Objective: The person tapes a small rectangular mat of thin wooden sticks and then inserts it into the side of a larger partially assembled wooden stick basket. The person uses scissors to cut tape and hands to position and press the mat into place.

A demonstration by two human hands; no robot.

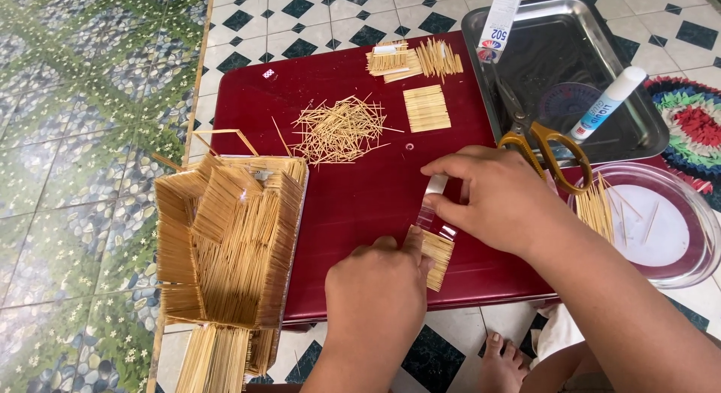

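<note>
On a dark red table (360,198), my left hand (379,284) presses its fingertips on a small flat panel of toothpicks laid side by side (438,256). My right hand (499,198) pinches a strip of clear tape (434,194) that runs down onto the panel's upper end. A loose heap of toothpicks (339,128) lies further back on the table. Two more flat toothpick panels (426,107) and bundled sticks (413,59) lie near the far edge.
A toothpick model house (229,235) stands at the table's left edge. A steel tray (571,32) at the back right holds yellow-handled scissors (537,137), a glue tube (607,104) and a small box (498,21). A clear round lid (650,224) with toothpicks sits right. My foot (499,363) rests on the tiled floor.
</note>
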